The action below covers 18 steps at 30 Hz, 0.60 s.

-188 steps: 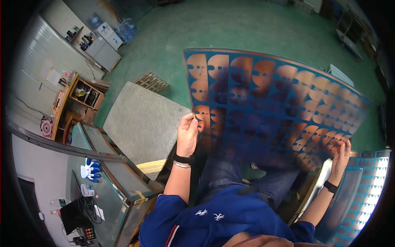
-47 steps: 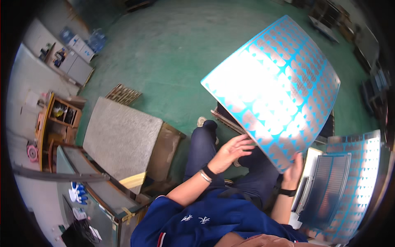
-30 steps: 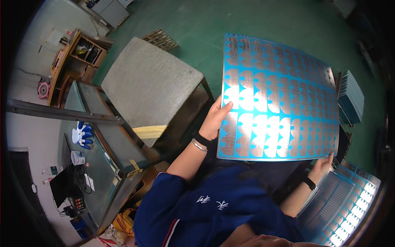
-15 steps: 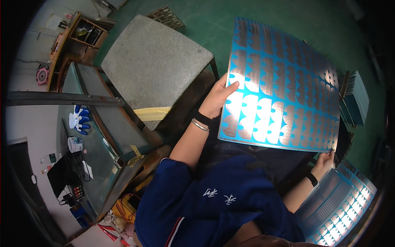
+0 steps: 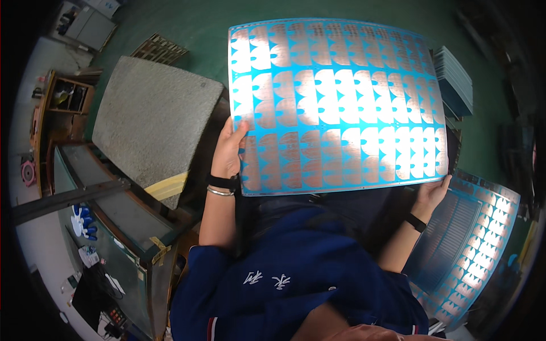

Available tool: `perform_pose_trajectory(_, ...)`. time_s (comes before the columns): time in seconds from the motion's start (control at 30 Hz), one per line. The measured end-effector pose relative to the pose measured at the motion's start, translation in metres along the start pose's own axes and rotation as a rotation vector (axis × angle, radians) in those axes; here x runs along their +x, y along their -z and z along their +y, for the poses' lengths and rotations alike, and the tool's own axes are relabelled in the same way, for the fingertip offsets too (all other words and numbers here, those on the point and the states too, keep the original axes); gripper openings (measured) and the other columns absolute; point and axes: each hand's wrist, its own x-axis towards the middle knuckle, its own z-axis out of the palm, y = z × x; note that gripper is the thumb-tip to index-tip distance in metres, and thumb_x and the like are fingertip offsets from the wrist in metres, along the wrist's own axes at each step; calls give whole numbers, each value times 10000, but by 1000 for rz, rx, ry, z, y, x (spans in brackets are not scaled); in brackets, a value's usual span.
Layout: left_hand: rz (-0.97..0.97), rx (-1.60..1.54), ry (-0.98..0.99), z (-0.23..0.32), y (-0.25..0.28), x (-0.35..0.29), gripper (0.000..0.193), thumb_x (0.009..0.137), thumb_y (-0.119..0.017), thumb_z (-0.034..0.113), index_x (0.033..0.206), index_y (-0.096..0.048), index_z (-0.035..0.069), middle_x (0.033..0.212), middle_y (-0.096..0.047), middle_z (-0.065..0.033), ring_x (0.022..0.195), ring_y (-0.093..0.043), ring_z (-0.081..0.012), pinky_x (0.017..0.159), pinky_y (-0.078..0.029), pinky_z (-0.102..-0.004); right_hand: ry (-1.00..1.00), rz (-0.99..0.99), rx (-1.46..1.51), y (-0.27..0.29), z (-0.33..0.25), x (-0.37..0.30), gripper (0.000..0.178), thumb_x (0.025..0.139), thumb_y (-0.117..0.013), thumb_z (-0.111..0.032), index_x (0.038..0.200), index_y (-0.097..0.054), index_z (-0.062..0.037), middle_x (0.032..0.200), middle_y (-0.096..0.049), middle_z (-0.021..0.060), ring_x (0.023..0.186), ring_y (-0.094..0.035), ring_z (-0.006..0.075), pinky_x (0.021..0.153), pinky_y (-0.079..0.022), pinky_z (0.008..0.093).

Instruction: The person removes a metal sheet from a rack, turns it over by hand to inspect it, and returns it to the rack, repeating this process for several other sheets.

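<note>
A large flat panel (image 5: 341,129), bright blue with rows of shiny copper-coloured scalloped shapes, is held up in front of me; it looks like a circuit board panel. At its left edge my left hand (image 5: 227,152) is closed, the thumb on the upper face and the fingers beneath, mostly hidden. Gripping the near right corner is my right hand (image 5: 433,193), its fingers partly covered by the panel. Light glares off the copper shapes. A similar blue and copper panel (image 5: 475,250) lies at the lower right, apart from my hands.
A grey square-topped table (image 5: 153,113) with a yellow strip stands to the left. Nearer is a glass-topped bench (image 5: 122,278), crossed by a metal bar (image 5: 74,200). A rack of upright sheets (image 5: 455,79) stands beyond the held panel, on the right.
The held panel has swung to the left and turned to lie nearly square in front of me. Both hands have kept their grip and moved left with it. The view has shifted too.
</note>
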Motion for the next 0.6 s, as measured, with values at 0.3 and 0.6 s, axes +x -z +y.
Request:
perform_pose_trajectory(0.3, 6, -46, 40, 3, 1, -2, 184, 924, -518, 180, 1078, -524, 79, 732, -503, 77, 515, -391, 20, 395, -294, -138, 71, -203, 27, 2, -14, -12, 532, 973, -300, -387, 1170, -460, 80, 1165, -547, 196, 1079, -535, 255, 930, -429, 385)
perform_pose_trajectory(0.6, -19, -50, -42, 10, 0, 0, 153, 948, -469, 252, 922, -504, 106, 704, -444, 69, 536, -415, -4, 379, -322, -164, 8, -347, 102, -6, -15, -18, 505, 978, -308, -339, 1245, -415, 76, 1245, -500, 193, 1151, -487, 251, 989, -376, 380)
